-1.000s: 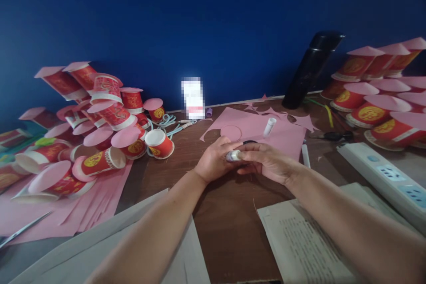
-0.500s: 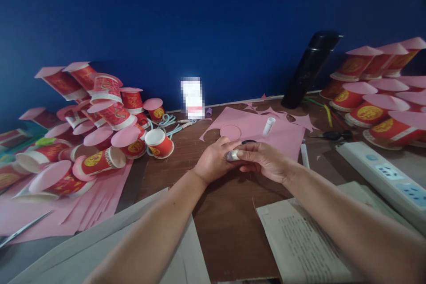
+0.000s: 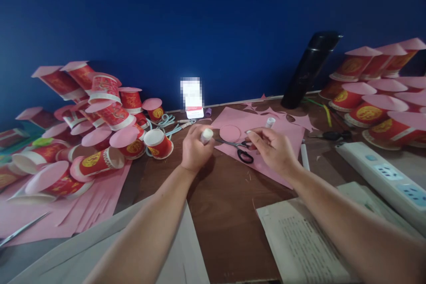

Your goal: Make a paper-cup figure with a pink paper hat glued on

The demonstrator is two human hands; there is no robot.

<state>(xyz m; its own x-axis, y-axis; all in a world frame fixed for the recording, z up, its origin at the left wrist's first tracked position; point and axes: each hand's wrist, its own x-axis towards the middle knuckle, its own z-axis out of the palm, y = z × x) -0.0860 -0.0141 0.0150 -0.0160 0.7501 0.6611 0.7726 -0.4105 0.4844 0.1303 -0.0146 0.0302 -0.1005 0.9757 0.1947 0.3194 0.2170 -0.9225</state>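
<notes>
My left hand (image 3: 197, 148) is closed around a glue stick (image 3: 207, 135), its white end pointing up. My right hand (image 3: 271, 146) is held apart from it, thumb and fingers pinched together; a tiny white spot shows at the tips, and I cannot tell what it is. Between the hands, scissors with black handles (image 3: 245, 156) lie on a pink paper sheet (image 3: 279, 166). A pink paper disc (image 3: 230, 133) rests on the sheet behind the scissors. Just beyond my right hand, a white tube (image 3: 270, 122) stands on the sheet.
Red paper cups with pink paper tops (image 3: 111, 115) are heaped at left, and more cups (image 3: 369, 111) are stacked at right. A lit phone (image 3: 195, 114) leans on the blue wall near a black flask (image 3: 308, 71). A power strip (image 3: 382, 177) and a booklet (image 3: 299, 235) lie at right.
My hands, together before, have moved apart, the left going left with the glue stick and the right moving right. The scissors between them are now uncovered.
</notes>
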